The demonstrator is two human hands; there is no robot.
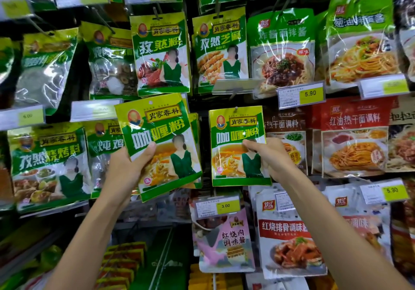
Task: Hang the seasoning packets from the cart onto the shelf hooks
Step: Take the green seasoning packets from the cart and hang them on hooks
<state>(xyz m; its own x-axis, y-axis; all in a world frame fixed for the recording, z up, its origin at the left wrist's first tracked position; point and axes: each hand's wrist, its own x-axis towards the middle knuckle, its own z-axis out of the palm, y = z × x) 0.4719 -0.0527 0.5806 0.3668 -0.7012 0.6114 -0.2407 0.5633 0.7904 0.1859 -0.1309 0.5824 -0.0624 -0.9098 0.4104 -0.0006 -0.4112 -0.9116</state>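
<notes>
My left hand (128,166) grips a small stack of green-and-yellow curry powder packets (157,132) by their lower left edge, tilted a little, in front of the shelf. My right hand (269,155) pinches the right side of another curry powder packet (231,155), which hangs upright with its top hole on a shelf hook (235,109). The two sets of packets are apart, with a dark gap between them. The cart is out of view.
Hooks all around carry other hanging packets: cumin powder (160,53) and cumin sesame (221,47) above, noodle sauces (281,49) at upper right, red noodle seasoning (354,137) at right. A 3.00 price tag (217,206) and a braised pork sauce packet (226,242) hang below.
</notes>
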